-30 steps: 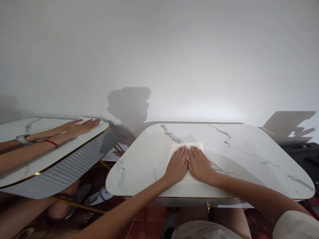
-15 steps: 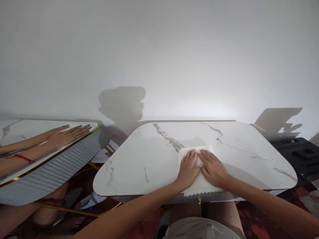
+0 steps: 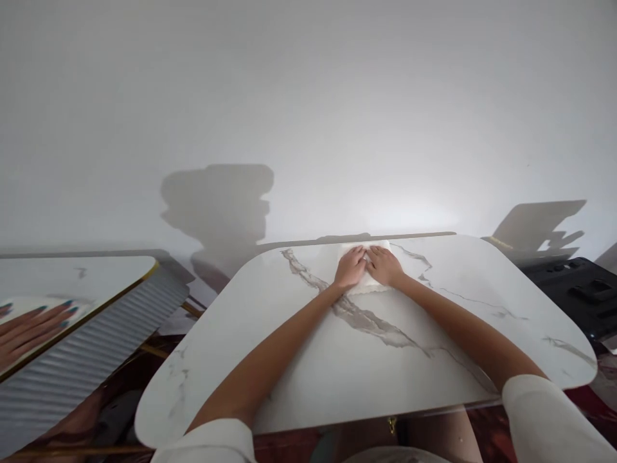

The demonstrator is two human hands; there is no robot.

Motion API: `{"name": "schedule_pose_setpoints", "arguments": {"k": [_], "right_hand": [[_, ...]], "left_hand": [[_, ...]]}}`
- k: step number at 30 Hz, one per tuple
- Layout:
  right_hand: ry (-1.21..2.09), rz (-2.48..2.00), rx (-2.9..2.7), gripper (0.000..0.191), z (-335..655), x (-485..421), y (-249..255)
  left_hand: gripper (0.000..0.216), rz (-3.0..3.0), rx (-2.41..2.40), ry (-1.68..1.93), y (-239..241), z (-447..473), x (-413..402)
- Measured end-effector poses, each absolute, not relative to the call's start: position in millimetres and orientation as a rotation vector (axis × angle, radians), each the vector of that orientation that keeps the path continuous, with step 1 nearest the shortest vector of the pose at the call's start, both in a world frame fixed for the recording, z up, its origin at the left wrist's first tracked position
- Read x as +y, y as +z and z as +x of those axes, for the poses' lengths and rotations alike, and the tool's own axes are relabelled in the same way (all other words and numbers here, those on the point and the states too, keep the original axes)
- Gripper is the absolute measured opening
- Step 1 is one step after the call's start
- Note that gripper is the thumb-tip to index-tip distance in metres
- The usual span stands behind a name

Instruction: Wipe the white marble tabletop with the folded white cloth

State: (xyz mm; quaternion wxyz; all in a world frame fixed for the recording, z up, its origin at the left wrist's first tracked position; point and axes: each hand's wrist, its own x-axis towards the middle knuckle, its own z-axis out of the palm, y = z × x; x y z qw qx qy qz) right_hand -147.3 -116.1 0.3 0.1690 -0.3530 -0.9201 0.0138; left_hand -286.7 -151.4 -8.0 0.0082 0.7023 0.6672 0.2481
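A white cloth (image 3: 370,285) with a scalloped edge lies flat near the far edge of the white marble-patterned table (image 3: 308,373). My left hand (image 3: 351,265) rests on its left part, palm down with the fingers stretched out. Beside it my right hand (image 3: 384,264) lies flat on the right part, fingers also extended. The two hands almost touch at the middle of the cloth and cover much of it. Both my arms reach across the tabletop.
At left, another person's hand (image 3: 41,328) lies on a second marble-patterned table (image 3: 101,273) with a gold edge and ribbed side. A black appliance (image 3: 573,292) sits at far right. Behind stands a pale wall (image 3: 337,116) with shadows on it.
Both my hands have slid the cloth away from me, from the table's near edge to its far edge. The other person's hand has moved back toward the left.
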Motion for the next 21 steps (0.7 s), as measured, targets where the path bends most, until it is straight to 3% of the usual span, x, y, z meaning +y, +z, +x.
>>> {"name": "schedule_pose_setpoints", "arguments": {"k": [11, 21], "right_hand": [[0.033, -1.140, -2.542, 0.045, -163, -48, 2], [-0.071, -1.255, -2.488, 0.049, -104, -108, -3]], "left_hand": [[0.037, 2.316, 2.198, 0.646, -4, -284, -79], [0.046, 2.464, 1.952, 0.626, -6, -235, -127]]}}
